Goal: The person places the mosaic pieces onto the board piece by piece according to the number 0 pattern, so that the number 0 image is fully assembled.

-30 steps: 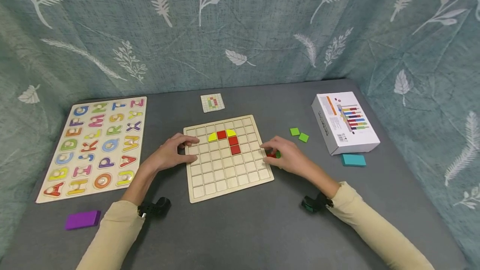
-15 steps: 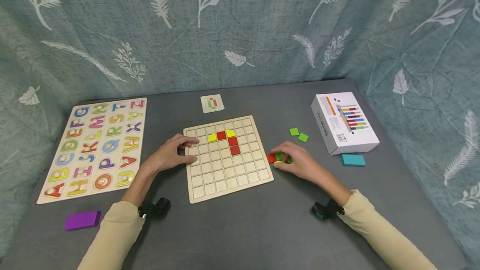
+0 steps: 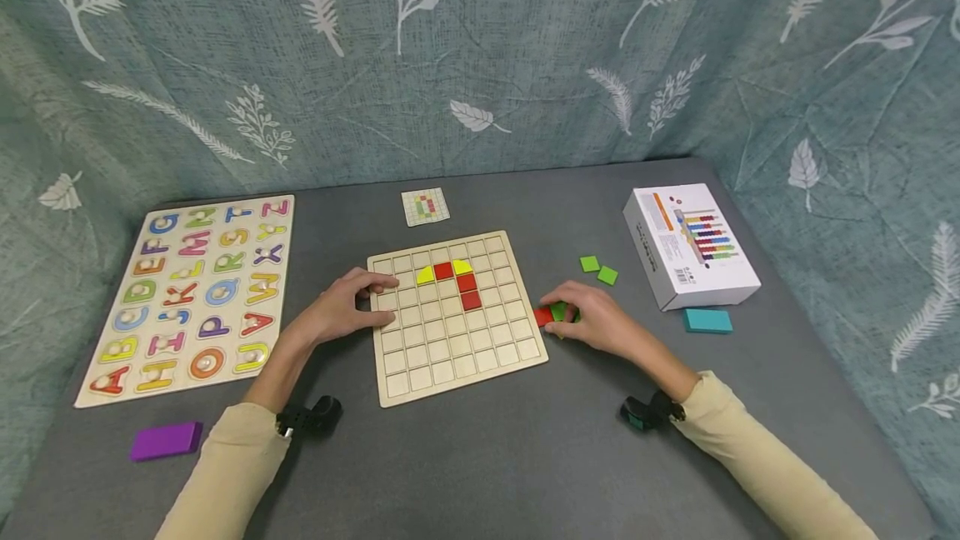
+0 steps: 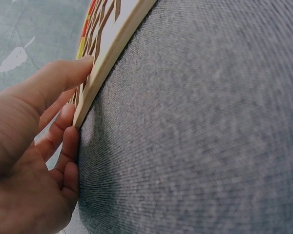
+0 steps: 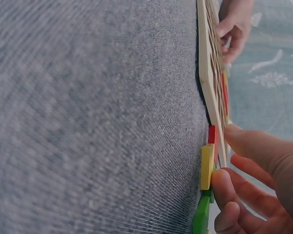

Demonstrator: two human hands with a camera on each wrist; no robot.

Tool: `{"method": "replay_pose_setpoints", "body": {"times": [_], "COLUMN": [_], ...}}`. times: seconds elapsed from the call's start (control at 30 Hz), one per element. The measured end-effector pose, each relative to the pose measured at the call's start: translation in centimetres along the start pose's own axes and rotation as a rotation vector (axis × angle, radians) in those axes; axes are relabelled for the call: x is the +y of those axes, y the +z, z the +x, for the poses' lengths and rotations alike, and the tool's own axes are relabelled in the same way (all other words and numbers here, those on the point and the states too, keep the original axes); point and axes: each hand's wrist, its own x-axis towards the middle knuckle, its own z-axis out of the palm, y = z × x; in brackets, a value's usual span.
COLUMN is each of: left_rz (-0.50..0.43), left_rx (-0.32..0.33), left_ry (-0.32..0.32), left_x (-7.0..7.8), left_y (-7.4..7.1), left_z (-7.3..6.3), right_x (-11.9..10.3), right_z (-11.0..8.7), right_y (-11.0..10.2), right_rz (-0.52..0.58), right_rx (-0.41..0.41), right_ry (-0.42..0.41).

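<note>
My left hand (image 3: pixel 347 303) rests on the left edge of a wooden grid board (image 3: pixel 420 357); in the left wrist view its thumb (image 4: pixel 73 73) lies on top of the rim. On the board sit several red square tiles (image 3: pixel 470 300) and two yellow curved tiles (image 3: pixel 425 274). My right hand (image 3: pixel 588 319) is over a small cluster of tiles against the board's right edge, fingers loosely bent, thumb apart from them. A red tile (image 3: pixel 543 317) and a green tile (image 3: pixel 558 312) show there. In the right wrist view a yellow tile (image 5: pixel 206 167) lies beside my fingertips; fingers partly hide the cluster.
Behind the board lies a small pattern card (image 3: pixel 425 207). Two loose green tiles (image 3: pixel 598 270) are right of it, near a white abacus box (image 3: pixel 690 244) and teal block (image 3: pixel 707 321). An alphabet puzzle (image 3: pixel 187 298) and purple block (image 3: pixel 166 442) are at left.
My right hand has shifted right, off the board's edge and onto the tile cluster, uncovering the red tile; over the last half second it barely moves. My left hand stays put.
</note>
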Motion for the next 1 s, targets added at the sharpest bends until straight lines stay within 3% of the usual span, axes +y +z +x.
{"method": "replay_pose_setpoints", "body": {"times": [0.8,1.0], "left_rz": [-0.002,-0.012], "left_rx": [-0.007,-0.014], "left_ry": [-0.017,-0.009], "left_x": [0.1,0.2], "left_y": [-0.2,-0.2], "left_z": [-0.1,-0.1], "right_x": [-0.5,-0.4], "right_z": [1.3,1.3], "right_y": [-0.4,-1.2], "right_rz": [-0.117,-0.139], "right_rx": [-0.114,-0.079], "right_ry": [-0.008,0.012]}}
